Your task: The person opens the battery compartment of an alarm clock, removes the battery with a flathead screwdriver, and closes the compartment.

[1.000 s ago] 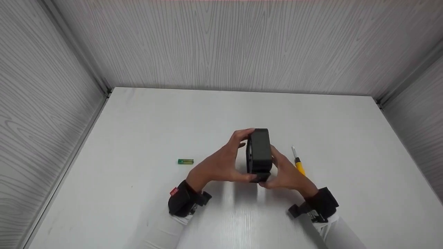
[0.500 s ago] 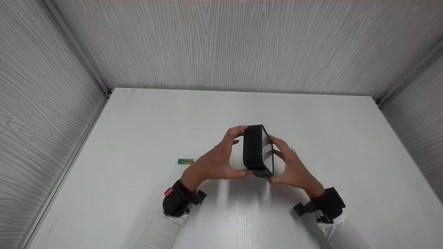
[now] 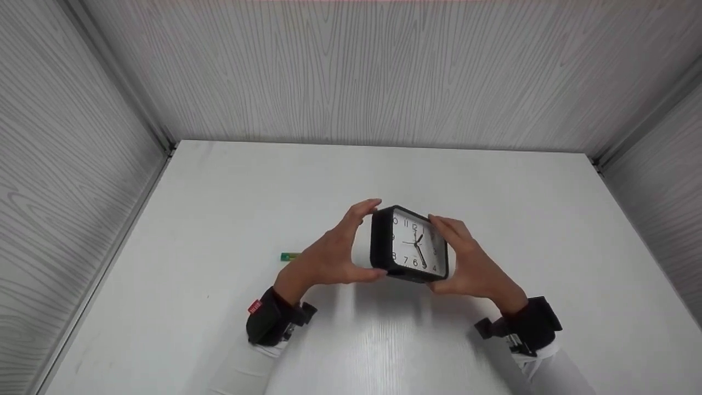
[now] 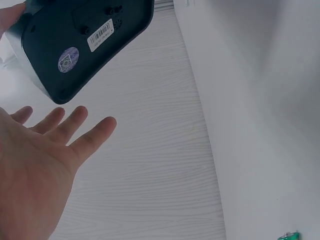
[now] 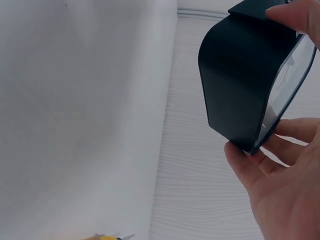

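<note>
A black square alarm clock [image 3: 406, 249] with a white dial is held up over the table, its face turned toward the head camera and tilted. My right hand [image 3: 470, 266] grips its right side, thumb under the bottom and fingers at the top edge. At the other side, my left hand [image 3: 332, 255] has its thumb at the lower left corner. In the left wrist view the other fingers [image 4: 92, 137] are spread and clear of the clock's back [image 4: 85, 55], which carries a barcode label and a round sticker.
A green battery [image 3: 288, 256] lies on the white table [image 3: 236, 192], partly hidden by the left hand. In the right wrist view, the yellow handle of a tool [image 5: 107, 238] shows at the bottom edge. Grey wood-grain panels [image 3: 356, 71] enclose the table's back and sides.
The clock has turned from showing its side to showing its dial. The left hand has moved left and its fingers have come off the clock; the right hand has moved slightly right.
</note>
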The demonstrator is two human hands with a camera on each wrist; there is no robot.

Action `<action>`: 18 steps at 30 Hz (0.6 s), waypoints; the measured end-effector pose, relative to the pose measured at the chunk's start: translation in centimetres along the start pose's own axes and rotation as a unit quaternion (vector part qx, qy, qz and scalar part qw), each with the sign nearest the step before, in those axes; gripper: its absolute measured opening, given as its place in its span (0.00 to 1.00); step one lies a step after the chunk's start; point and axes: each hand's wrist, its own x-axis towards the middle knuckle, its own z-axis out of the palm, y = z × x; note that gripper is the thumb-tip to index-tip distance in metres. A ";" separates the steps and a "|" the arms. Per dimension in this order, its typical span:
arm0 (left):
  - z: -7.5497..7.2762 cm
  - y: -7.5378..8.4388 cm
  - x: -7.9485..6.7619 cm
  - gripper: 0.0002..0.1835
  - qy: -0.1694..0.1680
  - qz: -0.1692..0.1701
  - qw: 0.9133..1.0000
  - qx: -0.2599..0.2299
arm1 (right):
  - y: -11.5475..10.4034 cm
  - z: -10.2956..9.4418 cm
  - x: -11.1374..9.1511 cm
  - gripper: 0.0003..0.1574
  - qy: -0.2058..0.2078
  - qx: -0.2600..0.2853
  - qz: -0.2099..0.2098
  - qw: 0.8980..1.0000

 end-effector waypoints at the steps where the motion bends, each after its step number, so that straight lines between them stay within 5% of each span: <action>1: 0.0 0.0 -0.1 0.59 -0.004 -0.008 1.000 0.001 | -0.1 0.0 0.0 0.74 -0.005 -0.004 0.001 1.000; 5: 0.0 -0.1 -0.4 0.58 -0.013 -0.031 0.999 0.008 | -0.2 -0.2 0.2 0.74 -0.017 -0.019 -0.006 1.000; 18: 0.5 -1.2 -0.8 0.58 -0.005 -0.018 0.999 0.048 | -0.7 -0.6 0.6 0.72 -0.029 -0.048 -0.013 0.998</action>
